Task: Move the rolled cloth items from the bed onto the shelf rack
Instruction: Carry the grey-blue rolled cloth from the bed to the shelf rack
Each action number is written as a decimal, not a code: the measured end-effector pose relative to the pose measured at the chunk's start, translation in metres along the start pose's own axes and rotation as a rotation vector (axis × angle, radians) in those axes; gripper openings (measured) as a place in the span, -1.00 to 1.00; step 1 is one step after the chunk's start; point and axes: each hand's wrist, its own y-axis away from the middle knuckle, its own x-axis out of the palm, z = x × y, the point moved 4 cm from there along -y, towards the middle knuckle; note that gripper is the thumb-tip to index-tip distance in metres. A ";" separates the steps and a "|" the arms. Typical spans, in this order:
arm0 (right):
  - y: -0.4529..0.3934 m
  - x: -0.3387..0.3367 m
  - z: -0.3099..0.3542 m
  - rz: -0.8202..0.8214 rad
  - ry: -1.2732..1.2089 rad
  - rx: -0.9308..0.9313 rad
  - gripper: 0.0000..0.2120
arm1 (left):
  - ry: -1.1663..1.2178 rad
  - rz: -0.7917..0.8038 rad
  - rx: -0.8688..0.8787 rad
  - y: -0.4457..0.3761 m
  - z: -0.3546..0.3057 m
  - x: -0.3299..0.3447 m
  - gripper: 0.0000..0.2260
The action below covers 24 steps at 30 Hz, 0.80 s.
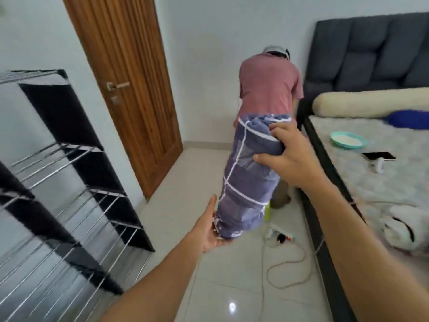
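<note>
- The right hand point(286, 154), arm stretched forward, has its fingers point(277, 130) clamped over the upper end of the rolled blue checked towel point(248, 175).
- The left hand point(209, 228), palm open with fingers straight, supports the towel's lower end.
- The towel hangs tilted over the floor point(232, 287), between the bed point(376, 182) and the shelf rack point(69, 182).

Brown wooden door point(123, 89) with metal lever handle point(117, 85), closed, left of centre. Second person in pink shirt point(269, 86) bent over, back to camera, beside dark grey tufted headboard point(371, 52). Cream bolster pillow point(371, 102) along headboard, blue fuzzy item point(408, 118) just in front. Teal round dish point(347, 140) and black phone point(378, 155) on mattress, apart. White power strip point(279, 234) and looped cable point(285, 270) on glossy tiled floor point(232, 287). Small lime-green object point(267, 212) on floor, mostly hidden.
</note>
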 end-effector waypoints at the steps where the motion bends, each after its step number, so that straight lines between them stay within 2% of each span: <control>1: -0.010 0.022 0.013 0.048 -0.019 -0.038 -0.64 | 0.035 -0.015 0.028 0.001 -0.003 -0.023 -0.39; 4: -0.040 0.088 0.047 0.160 -0.075 -0.156 -0.63 | 0.156 -0.050 0.096 0.000 -0.013 -0.082 -0.31; 10: -0.117 0.213 0.094 0.368 -0.192 -0.351 -0.61 | 0.395 -0.257 0.167 -0.024 -0.049 -0.182 -0.14; 12: -0.136 0.241 0.100 0.404 -0.216 -0.398 -0.59 | 0.436 -0.284 0.122 -0.024 -0.058 -0.197 -0.16; 16: -0.198 0.305 0.122 0.490 -0.303 -0.499 -0.60 | 0.511 -0.436 0.202 -0.034 -0.102 -0.237 -0.31; 20: -0.248 0.363 0.170 0.514 -0.366 -0.609 -0.55 | 0.593 -0.528 0.265 -0.039 -0.141 -0.277 -0.19; 24: -0.282 0.425 0.227 0.569 -0.404 -0.702 -0.55 | 0.664 -0.623 0.322 -0.034 -0.167 -0.327 -0.39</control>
